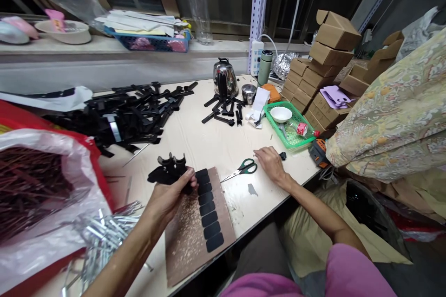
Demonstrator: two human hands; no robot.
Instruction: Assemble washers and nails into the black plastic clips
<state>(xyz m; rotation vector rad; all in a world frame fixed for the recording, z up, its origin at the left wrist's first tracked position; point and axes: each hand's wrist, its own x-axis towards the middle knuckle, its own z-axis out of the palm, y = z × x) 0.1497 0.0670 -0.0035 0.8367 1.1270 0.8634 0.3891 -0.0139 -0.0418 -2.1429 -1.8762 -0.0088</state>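
Note:
My left hand (pixel 177 190) is closed around several black plastic pieces (pixel 169 167) with curved, clip-like ends. It is above the left part of a brown board (pixel 184 250). Along the board's right side runs a column of black rounded pads (pixel 207 208). My right hand (pixel 270 162) rests low over the table with its fingers curled together; whatever lies at the fingertips is too small to make out. Just left of it lie scissors (pixel 240 170) with green and black handles. A small black part (pixel 282 155) sits behind the right hand's knuckles.
Black plastic parts (pixel 139 116) are heaped at the back left. Metal rods (pixel 108 232) and an open bag of dark brown strips (pixel 31 185) lie at left. A kettle (pixel 226 79), green basket (pixel 291 141), tape measure (pixel 318 152) and stacked cartons (pixel 324 72) stand farther right.

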